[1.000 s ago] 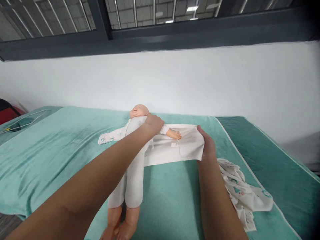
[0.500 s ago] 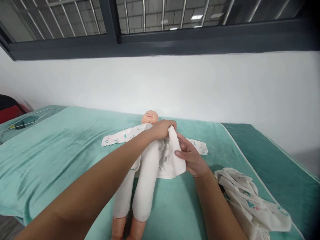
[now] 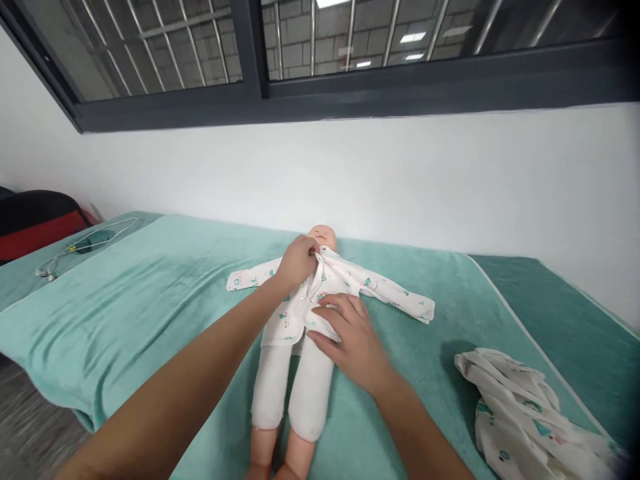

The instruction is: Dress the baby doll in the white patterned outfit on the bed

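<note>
A baby doll (image 3: 323, 235) lies on its back on a green blanket (image 3: 150, 300), its head toward the wall. It wears a white printed jacket (image 3: 397, 300) with both sleeves spread and white padded leg coverings (image 3: 310, 393); its lower legs are bare. At the collar, my left hand (image 3: 299, 261) is closed on the jacket's front edge. My right hand (image 3: 350, 333) rests on the lower right part of the jacket front, its fingers apart.
A crumpled white printed garment (image 3: 525, 413) lies at the lower right. Back left are a white cable (image 3: 95, 240) and a red and black object (image 3: 43, 223). Behind the bed stand a white wall (image 3: 375, 180) and a barred window (image 3: 300, 40).
The right front panel of the jacket, lifted and folded before, now lies over the doll's body. My left hand has moved to the collar, and my right hand has come down and opened. The view has shifted.
</note>
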Available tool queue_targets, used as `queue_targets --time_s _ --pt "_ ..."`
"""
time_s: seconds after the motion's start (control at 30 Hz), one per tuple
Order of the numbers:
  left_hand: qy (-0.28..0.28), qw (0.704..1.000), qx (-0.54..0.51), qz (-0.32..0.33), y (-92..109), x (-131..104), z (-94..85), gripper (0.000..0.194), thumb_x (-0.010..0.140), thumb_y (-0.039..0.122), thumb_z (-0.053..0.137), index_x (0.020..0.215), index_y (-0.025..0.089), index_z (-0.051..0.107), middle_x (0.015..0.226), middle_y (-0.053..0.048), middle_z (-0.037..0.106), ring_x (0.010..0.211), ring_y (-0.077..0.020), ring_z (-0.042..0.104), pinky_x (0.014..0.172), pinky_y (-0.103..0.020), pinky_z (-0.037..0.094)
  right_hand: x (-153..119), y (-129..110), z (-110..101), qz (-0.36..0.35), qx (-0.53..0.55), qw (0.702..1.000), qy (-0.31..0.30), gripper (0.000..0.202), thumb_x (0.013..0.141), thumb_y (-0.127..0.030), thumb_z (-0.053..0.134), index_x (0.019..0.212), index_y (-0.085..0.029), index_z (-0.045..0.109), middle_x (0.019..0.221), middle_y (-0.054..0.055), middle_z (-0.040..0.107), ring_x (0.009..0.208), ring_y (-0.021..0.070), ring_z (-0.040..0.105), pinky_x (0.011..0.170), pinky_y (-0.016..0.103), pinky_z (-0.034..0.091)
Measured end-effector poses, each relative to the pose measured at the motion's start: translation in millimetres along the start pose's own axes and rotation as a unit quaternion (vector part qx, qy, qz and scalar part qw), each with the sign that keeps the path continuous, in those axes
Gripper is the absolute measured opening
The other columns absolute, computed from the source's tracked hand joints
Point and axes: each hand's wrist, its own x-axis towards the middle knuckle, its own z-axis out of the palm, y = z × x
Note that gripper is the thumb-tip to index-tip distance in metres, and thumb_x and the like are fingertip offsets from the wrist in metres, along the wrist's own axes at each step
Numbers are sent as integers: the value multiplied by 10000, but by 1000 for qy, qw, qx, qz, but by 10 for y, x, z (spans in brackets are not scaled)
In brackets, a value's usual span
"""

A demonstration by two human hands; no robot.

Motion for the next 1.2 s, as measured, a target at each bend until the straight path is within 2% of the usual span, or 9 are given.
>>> queue_targets --time_s 0.1,0.33,0.47,0.6,0.7,0.8,0.93,1.07,1.2 --pt "6 999 -41 -17 26 -92 -19 223 812 44 455 842 202 609 1020 -47 641 952 -168 621 900 -303 501 -3 -10 23 -11 2 1000 28 65 972 -236 573 964 -236 638 1024 60 655 1014 244 546 894 447 440" --pt "11 998 -59 -29 51 -164 -31 204 823 62 487 815 208 630 1043 -45 642 977 -176 621 952 -325 493 -29 -155 39 -48 121 991 8 131 970 -226 564 839 -226 576 868 25 656 842 190 553 790 382 442" --pt "42 996 -71 -27 16 -210 9 194 859 92 466 817 208 616 1042 -50 635 1008 -169 618 974 -315 481 -46 -91 -10 11 215 975 57 229 976 -303 549 766 -225 600 802 32 639 772 183 577 715 351 456" --pt "53 992 -98 -55 -107 -359 2 203 947 227 447 1035 211 629 1139 -63 664 1096 -184 611 1024 -338 456 -60 11 -42 138 346 927 33 384 989 -423 524 688 -209 629 658 17 637 625 153 598 622 298 457" --pt "58 989 -116 -77 -276 -615 -39 271 974 317 449 1167 221 615 1255 -69 654 1207 -192 578 1108 -351 399 -73 84 -39 222 450 865 -8 426 964 -510 546 694 -193 635 601 20 659 533 150 617 543 272 451" --pt "80 974 -156 -146 -487 -954 -54 306 980 372 442 1198 243 614 1302 -57 646 1238 -198 572 1110 -352 407 -85 158 -39 226 505 830 70 417 956 -533 547 719 -200 630 640 30 688 551 162 636 562 288 487" --pt "90 962 -174 -189 -685 -1295 -4 304 968 409 453 1115 222 641 1185 -68 699 1112 -224 636 1000 -369 484 -91 154 -25 181 397 881 181 214 944 -439 605 981 -257 713 1069 60 747 1051 222 675 974 406 510" --pt "70 963 -205 -159 -721 -1363 37 290 953 395 479 1120 220 639 1163 -64 714 1059 -227 650 953 -364 491 -124 17 88 64 218 971 71 242 925 -328 639 1160 -304 693 1363 50 643 1363 268 499 1202 553 286" --pt "56 961 -212 -167 -721 -1319 21 325 964 414 447 1145 223 638 1180 -68 712 1071 -241 638 938 -367 462 -195 -10 180 34 81 996 28 347 930 -326 630 1275 -293 623 1480 63 543 1451 282 391 1212 575 264"
